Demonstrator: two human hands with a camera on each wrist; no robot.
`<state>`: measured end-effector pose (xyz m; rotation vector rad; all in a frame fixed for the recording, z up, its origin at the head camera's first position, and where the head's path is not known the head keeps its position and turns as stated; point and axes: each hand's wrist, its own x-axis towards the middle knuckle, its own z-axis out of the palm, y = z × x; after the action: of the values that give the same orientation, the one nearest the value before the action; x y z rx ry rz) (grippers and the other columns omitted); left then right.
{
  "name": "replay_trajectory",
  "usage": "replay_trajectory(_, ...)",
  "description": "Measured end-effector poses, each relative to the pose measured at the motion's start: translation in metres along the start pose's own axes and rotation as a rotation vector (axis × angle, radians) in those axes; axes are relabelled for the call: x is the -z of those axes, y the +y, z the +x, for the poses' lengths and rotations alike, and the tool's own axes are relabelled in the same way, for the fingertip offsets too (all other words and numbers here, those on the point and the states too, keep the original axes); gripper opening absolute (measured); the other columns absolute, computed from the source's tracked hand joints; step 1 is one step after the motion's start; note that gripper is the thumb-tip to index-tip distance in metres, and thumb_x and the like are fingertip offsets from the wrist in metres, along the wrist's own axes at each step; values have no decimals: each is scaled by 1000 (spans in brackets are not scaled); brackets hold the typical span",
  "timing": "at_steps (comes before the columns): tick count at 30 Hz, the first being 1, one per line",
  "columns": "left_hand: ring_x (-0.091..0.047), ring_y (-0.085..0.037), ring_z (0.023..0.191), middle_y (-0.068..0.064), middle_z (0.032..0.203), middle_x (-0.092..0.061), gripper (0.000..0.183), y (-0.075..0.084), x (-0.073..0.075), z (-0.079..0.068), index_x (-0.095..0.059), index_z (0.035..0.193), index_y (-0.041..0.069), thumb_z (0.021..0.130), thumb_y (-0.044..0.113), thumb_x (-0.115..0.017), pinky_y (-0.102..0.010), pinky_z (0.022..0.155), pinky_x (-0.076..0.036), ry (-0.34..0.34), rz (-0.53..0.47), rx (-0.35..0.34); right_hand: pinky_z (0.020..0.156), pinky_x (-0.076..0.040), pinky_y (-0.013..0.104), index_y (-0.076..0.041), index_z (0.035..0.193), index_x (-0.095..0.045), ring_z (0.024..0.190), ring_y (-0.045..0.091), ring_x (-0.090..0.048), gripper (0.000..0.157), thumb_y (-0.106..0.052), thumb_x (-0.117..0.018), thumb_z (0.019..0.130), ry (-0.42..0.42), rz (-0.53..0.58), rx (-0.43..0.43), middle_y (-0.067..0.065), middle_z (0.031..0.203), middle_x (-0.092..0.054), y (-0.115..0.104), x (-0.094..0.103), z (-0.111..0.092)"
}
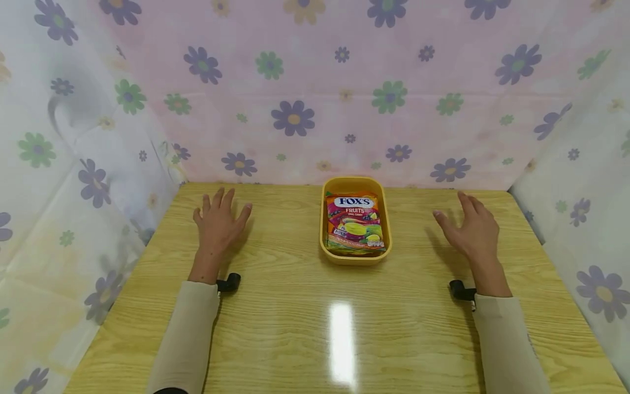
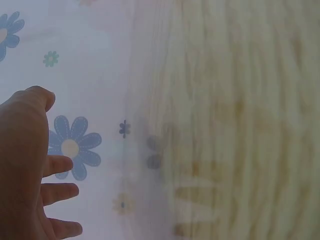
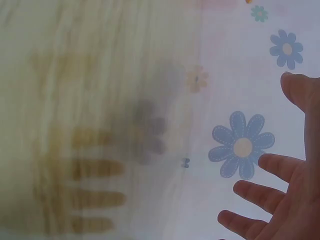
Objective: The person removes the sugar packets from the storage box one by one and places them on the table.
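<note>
The left hand [image 1: 219,227] is spread, fingers apart and pointing away from the person, thumb out toward the right; it grips nothing. The right hand [image 1: 474,230] is likewise spread and without a hold, its thumb out toward the left. Between the two, apart from both and nearer the right thumb than the left, stands a yellow tray [image 1: 355,261], its long sides running away from the person. In it, also between the hands, a bag [image 1: 355,221] marked "FOX'S FRUITS" lies face up, mostly red and purple, its print upright as seen from the person's side. Both hands are over the wood-grained table [image 1: 275,328], which mirrors their fingers in the wrist views. Just behind each hand, on the thumb side of the wrist, sits a small black camera, one at the left [image 1: 229,282] and one at the right; pale sleeves [image 1: 189,328] cover the forearms behind them. A bright glare [image 1: 342,342] lies on the tabletop between the forearms. Beyond the fingertips, and outward of each hand, hangs flowered cloth [image 1: 344,71].
</note>
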<state>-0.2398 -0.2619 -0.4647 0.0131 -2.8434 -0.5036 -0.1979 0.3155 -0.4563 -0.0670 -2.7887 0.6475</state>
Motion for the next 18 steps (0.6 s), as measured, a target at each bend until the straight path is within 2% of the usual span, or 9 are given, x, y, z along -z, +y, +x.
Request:
replay_trajectory(9, -25, -49, 143, -20, 155, -37, 76, 6, -2, -1, -39, 154, 10, 100, 64, -39, -69, 110, -16, 26, -60, -37, 100, -27, 73, -8, 155, -36, 132, 58, -35, 78, -56, -54, 97, 20, 113, -3, 28, 151, -37, -9, 3, -2)
replay_trajectory(14, -42, -44, 135, -20, 147, -48, 69, 10, -5, -1, -49, 146, 6, 100, 58, -47, -65, 108, -27, 67, -112, -54, 101, -29, 71, -6, 153, -40, 131, 56, -37, 78, -56, -56, 96, 19, 162, -3, 29, 150, -40, -18, 6, -3)
replay_trajectory(18, -50, -44, 126, -21, 144, -51, 68, 14, -7, 0, -52, 143, 5, 100, 57, -48, -62, 103, -37, 65, -158, -60, 101, -30, 71, -7, 154, -39, 132, 55, -37, 78, -57, -56, 96, 5, 175, -7, 28, 150, -41, -25, 7, -2)
